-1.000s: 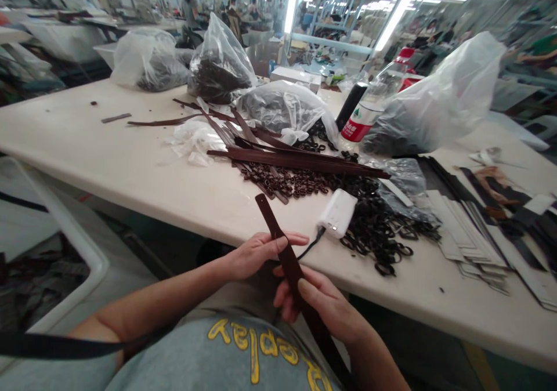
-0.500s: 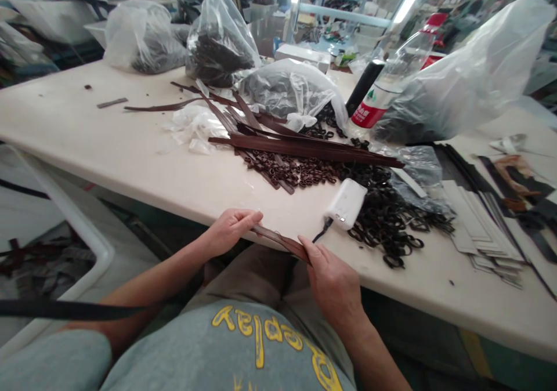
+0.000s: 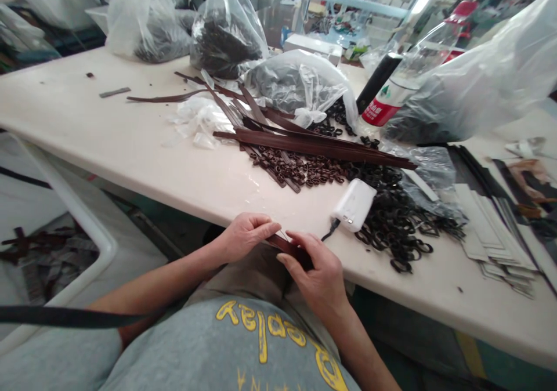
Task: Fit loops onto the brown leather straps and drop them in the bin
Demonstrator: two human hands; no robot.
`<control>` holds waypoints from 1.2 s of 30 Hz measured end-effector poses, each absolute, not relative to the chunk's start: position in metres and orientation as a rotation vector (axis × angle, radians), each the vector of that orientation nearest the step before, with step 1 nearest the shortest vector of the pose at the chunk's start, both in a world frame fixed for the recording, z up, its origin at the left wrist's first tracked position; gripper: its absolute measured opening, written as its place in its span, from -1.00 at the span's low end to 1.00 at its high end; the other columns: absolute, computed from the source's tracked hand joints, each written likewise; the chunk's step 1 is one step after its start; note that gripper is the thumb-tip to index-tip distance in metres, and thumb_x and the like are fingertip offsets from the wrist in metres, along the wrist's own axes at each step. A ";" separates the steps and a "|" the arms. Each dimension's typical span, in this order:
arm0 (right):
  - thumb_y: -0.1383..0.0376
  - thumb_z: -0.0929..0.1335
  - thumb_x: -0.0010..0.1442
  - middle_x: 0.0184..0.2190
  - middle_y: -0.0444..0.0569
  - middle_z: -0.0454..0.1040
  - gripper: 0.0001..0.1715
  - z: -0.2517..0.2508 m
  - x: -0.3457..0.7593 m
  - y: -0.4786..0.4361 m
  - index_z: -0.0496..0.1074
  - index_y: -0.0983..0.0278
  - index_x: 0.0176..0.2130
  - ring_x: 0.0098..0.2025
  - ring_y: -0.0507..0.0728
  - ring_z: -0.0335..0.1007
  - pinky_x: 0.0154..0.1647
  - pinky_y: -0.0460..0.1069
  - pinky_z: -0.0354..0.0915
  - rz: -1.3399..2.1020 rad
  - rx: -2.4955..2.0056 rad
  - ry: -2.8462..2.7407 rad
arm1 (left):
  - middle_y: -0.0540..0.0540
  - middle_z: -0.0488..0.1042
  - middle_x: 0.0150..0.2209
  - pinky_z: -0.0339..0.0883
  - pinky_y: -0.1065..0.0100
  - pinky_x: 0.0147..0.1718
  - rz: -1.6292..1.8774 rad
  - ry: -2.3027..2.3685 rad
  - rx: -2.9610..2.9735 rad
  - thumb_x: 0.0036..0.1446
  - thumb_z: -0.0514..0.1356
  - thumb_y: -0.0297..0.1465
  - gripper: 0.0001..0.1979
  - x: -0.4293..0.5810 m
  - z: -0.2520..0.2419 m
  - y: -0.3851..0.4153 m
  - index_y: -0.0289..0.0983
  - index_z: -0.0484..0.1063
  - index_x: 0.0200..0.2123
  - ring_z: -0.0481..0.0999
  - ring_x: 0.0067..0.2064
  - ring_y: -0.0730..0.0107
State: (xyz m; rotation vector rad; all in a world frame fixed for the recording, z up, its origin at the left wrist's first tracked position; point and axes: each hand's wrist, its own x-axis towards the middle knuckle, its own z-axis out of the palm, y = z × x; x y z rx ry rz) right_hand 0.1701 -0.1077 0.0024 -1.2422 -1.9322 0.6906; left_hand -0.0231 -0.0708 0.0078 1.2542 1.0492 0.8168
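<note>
Over my lap at the table's front edge, my left hand pinches one end of a brown leather-like strip between thumb and fingers. My right hand is closed loosely around the other part of the strip, its thumb below and index finger above. Fine pale threads show at the strip between the hands. Part of the strip is hidden inside my right hand. Just beyond lie a pile of small brown loops and a bundle of long brown strips.
A white corded box sits by a heap of black loops. Farther back stand a plastic bottle and filled clear bags. Pale flat strips lie right. A bin of scraps stands lower left.
My hands have come closer together, and less of the strip shows between them. My left hand has shifted right; my right thumb is now spread below the strip. The view has tilted slightly.
</note>
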 end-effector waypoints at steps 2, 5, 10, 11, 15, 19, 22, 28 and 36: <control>0.18 0.40 0.29 -0.22 0.00 0.56 -0.73 0.005 0.166 -0.106 0.48 0.21 -0.03 -0.19 0.17 0.51 -0.15 0.04 0.42 0.653 -1.199 -1.960 | 0.04 0.30 -0.57 0.16 0.39 -0.44 0.823 1.044 1.254 0.13 0.22 -0.04 -0.55 -0.021 0.007 -0.073 -0.30 0.38 -0.56 0.26 -0.47 0.41; 0.26 0.38 0.32 -0.26 -0.02 0.56 -0.82 0.010 0.163 -0.105 0.50 0.21 -0.06 -0.23 0.14 0.51 -0.18 0.02 0.41 0.610 -1.152 -1.970 | 0.03 0.31 -0.56 0.16 0.40 -0.45 0.846 1.000 1.241 0.16 0.21 -0.06 -0.56 -0.018 0.007 -0.075 -0.31 0.39 -0.55 0.26 -0.47 0.41; 0.31 0.37 0.33 -0.26 -0.01 0.56 -0.82 0.009 0.171 -0.106 0.50 0.22 -0.06 -0.26 0.13 0.51 -0.22 0.00 0.42 0.486 -1.141 -1.984 | -0.05 0.49 -0.42 0.27 0.37 -0.28 0.779 0.800 1.214 0.20 0.24 -0.13 -0.64 -0.022 0.011 -0.073 -0.34 0.53 -0.39 0.42 -0.34 0.32; 0.31 0.37 0.33 -0.28 -0.01 0.56 -0.83 0.007 0.173 -0.106 0.50 0.24 -0.06 -0.28 0.13 0.51 -0.24 0.00 0.42 0.439 -1.131 -2.001 | -0.08 0.53 -0.38 0.29 0.35 -0.23 0.748 0.767 1.203 0.20 0.24 -0.14 -0.65 -0.023 0.012 -0.072 -0.35 0.55 -0.33 0.45 -0.30 0.29; 0.35 0.34 0.35 -0.33 -0.01 0.55 -0.85 0.000 0.175 -0.108 0.50 0.28 -0.09 -0.33 0.11 0.49 -0.28 -0.03 0.40 0.337 -1.073 -2.049 | -0.14 0.61 -0.28 0.33 0.32 -0.14 0.699 0.736 1.200 0.19 0.26 -0.19 -0.67 -0.027 0.013 -0.071 -0.38 0.59 -0.25 0.52 -0.23 0.22; 0.37 0.32 0.36 -0.38 -0.04 0.52 -0.86 -0.001 0.175 -0.107 0.48 0.29 -0.13 -0.40 0.09 0.47 -0.33 -0.06 0.37 0.235 -1.026 -2.090 | -0.15 0.63 -0.28 0.37 0.34 -0.17 0.703 0.744 1.296 0.21 0.25 -0.20 -0.68 -0.029 0.010 -0.071 -0.38 0.61 -0.24 0.55 -0.23 0.22; 0.36 0.30 0.38 -0.41 -0.05 0.50 -0.85 -0.003 0.178 -0.106 0.48 0.28 -0.14 -0.43 0.08 0.45 -0.38 -0.07 0.34 0.225 -1.016 -2.124 | -0.15 0.63 -0.26 0.38 0.34 -0.18 0.771 0.832 1.599 0.24 0.25 -0.22 -0.70 -0.031 0.007 -0.070 -0.35 0.59 -0.17 0.57 -0.23 0.22; 0.33 0.30 0.38 -0.38 -0.05 0.51 -0.86 -0.011 0.187 -0.105 0.46 0.25 -0.11 -0.43 0.07 0.47 -0.41 -0.09 0.32 0.239 -0.968 -2.206 | -0.19 0.58 -0.37 0.37 0.23 -0.07 0.784 0.706 2.407 0.38 0.14 -0.25 -0.73 -0.036 0.002 -0.060 -0.30 0.55 -0.18 0.55 -0.31 0.21; 0.36 0.29 0.36 -0.42 -0.07 0.50 -0.87 -0.019 0.185 -0.102 0.45 0.24 -0.16 -0.45 0.06 0.47 -0.43 -0.10 0.32 0.289 -0.935 -2.223 | -0.10 0.54 -0.49 0.39 0.30 -0.16 0.722 0.567 2.494 0.29 0.27 -0.36 -0.86 -0.038 -0.004 -0.050 -0.29 0.56 -0.31 0.53 -0.41 0.27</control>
